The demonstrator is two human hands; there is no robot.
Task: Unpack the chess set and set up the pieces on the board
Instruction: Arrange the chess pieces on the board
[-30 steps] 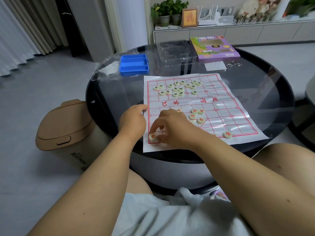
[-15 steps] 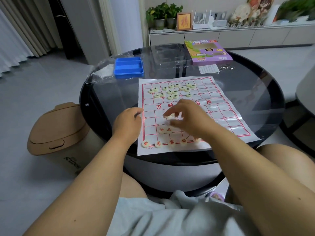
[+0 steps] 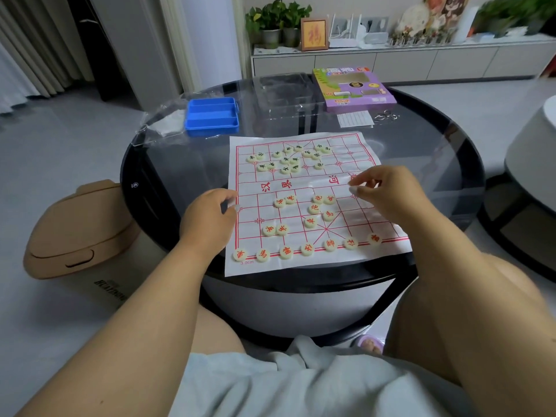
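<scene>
Having filled seven near-row spots on the board (image 3: 304,203), my right hand (image 3: 388,194) lifted away, fingers curled, seemingly empty; left hand (image 3: 207,218) loosely curled at its edge.

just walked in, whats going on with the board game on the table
A person is setting up Chinese chess on a paper board. Seven red pieces line the near edge, with more loose above; the green pieces sit clustered at the far side. The left hand rests at the board's left edge; the right hand hovers over the right side.
</scene>
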